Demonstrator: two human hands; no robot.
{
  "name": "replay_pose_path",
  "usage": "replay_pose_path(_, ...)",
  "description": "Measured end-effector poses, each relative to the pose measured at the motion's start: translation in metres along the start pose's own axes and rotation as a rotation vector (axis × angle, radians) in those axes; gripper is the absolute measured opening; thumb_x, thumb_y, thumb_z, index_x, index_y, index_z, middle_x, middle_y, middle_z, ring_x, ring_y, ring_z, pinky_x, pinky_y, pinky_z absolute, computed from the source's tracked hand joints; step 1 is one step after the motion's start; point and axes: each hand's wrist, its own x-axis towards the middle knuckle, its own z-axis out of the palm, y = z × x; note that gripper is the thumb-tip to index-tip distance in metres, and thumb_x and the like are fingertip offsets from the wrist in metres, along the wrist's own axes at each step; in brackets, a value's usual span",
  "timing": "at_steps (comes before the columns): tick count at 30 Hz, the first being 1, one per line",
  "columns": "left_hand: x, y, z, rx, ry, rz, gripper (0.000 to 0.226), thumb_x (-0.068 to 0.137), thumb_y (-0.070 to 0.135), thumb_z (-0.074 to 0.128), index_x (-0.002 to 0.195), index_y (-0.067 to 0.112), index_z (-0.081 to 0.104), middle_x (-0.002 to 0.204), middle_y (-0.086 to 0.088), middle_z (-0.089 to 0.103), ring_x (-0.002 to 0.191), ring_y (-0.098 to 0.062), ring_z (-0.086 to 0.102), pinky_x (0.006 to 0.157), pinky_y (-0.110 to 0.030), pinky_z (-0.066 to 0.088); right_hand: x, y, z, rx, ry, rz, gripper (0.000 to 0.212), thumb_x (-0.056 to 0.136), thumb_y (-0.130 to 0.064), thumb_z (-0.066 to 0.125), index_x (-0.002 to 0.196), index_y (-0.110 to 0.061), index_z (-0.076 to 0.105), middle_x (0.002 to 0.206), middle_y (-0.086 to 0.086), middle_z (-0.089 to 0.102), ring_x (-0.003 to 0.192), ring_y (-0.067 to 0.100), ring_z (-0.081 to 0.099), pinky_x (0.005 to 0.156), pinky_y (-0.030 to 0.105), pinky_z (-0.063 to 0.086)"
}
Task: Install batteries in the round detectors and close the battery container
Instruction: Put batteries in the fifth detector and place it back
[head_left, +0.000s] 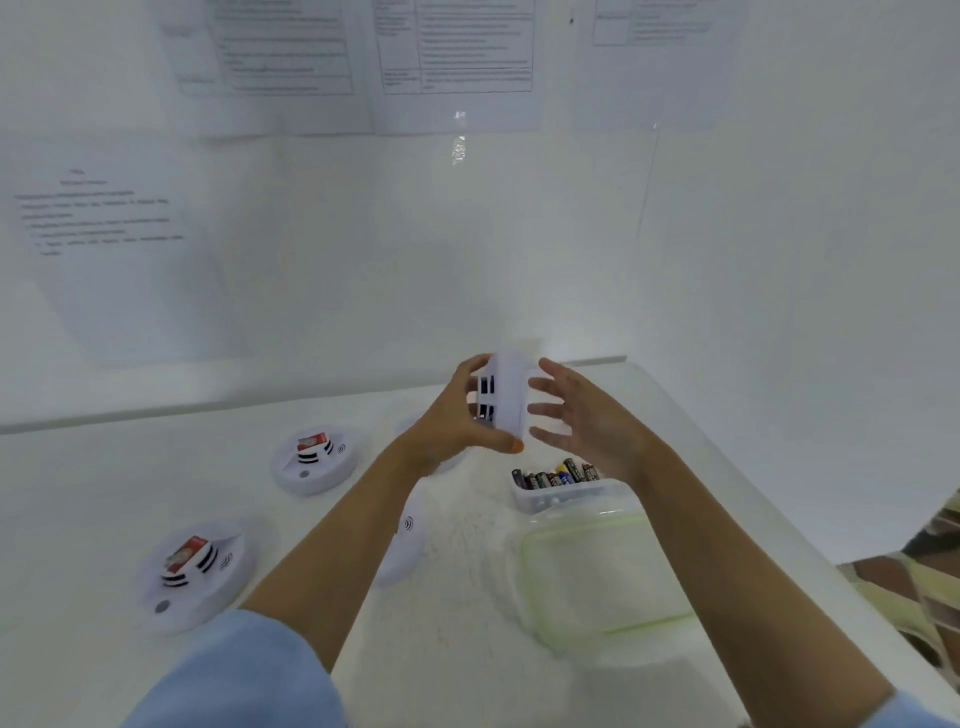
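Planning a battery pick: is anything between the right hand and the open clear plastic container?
Nothing visible: the right hand is open above the clear plastic container of batteries; its green-rimmed lid lies off it.

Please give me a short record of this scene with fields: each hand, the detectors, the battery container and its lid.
left hand: holds one round detector on its edge, above the table
right hand: open, close beside that detector, holds nothing
other detectors: two at the left, each with a red-labelled block on top
third detector: partly hidden under the left forearm
battery container: open, batteries standing inside
lid: off, lying on the table nearer the person
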Motion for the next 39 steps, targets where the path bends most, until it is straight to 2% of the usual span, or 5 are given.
replay_pose_path(4, 0.015, -0.004, 0.023, -0.113, -0.015, 0.016, 0.106, 0.054, 0.013, 0.090, 0.139, 0.010, 0.028, 0.131, -0.020, 0.049, 0.119, -0.037, 0.050, 0.091, -0.054, 0.049, 0.001, 0.004, -0.016, -0.061, -0.117, 0.149, 0.050, 0.085, -0.047, 0.049, 0.126, -0.018, 0.051, 0.115, 0.012, 0.060, 0.097, 0.026, 0.063, 0.088, 0.041, 0.053)
replay_pose_path(9, 0.025, -0.006, 0.046, -0.092, 0.059, 0.044, 0.108, 0.051, 0.010, 0.087, 0.140, 0.022, 0.028, 0.135, -0.004, 0.048, 0.123, -0.022, 0.049, 0.088, -0.038, 0.054, 0.007, -0.004, -0.040, 0.028, -0.061, 0.036, 0.042, 0.083, -0.009, 0.062, 0.122, -0.013, 0.048, 0.110, 0.013, 0.062, 0.085, 0.025, 0.067, 0.065, 0.034, 0.059)
replay_pose_path(17, 0.027, -0.011, 0.061, 0.056, 0.196, 0.131, 0.105, 0.053, -0.015, 0.081, 0.133, 0.025, 0.027, 0.122, 0.017, 0.042, 0.104, 0.018, 0.047, 0.075, -0.012, 0.049, 0.014, -0.002, -0.064, -0.240, -0.062, 0.008, 0.047, 0.078, -0.008, 0.070, 0.115, -0.024, 0.046, 0.109, 0.008, 0.061, 0.087, 0.024, 0.067, 0.068, 0.035, 0.059)
replay_pose_path(29, 0.034, -0.015, 0.053, 0.109, 0.230, 0.174, 0.100, 0.046, 0.005, 0.083, 0.129, 0.027, 0.031, 0.125, 0.006, 0.046, 0.109, 0.008, 0.049, 0.080, -0.017, 0.050, 0.026, 0.000, -0.062, -0.284, -0.129, 0.004, 0.055, 0.074, -0.013, 0.075, 0.112, -0.033, 0.041, 0.114, 0.011, 0.057, 0.094, 0.026, 0.065, 0.074, 0.039, 0.058)
replay_pose_path(39, 0.035, -0.010, 0.049, 0.033, 0.225, 0.231, 0.096, 0.048, -0.002, 0.080, 0.127, 0.025, 0.034, 0.123, 0.005, 0.049, 0.108, 0.002, 0.053, 0.077, -0.019, 0.052, 0.041, -0.032, -0.059, -0.960, -0.220, -0.353, 0.065, 0.063, -0.023, 0.084, 0.111, -0.045, 0.046, 0.123, -0.002, 0.033, 0.110, 0.016, 0.042, 0.085, 0.021, 0.045)
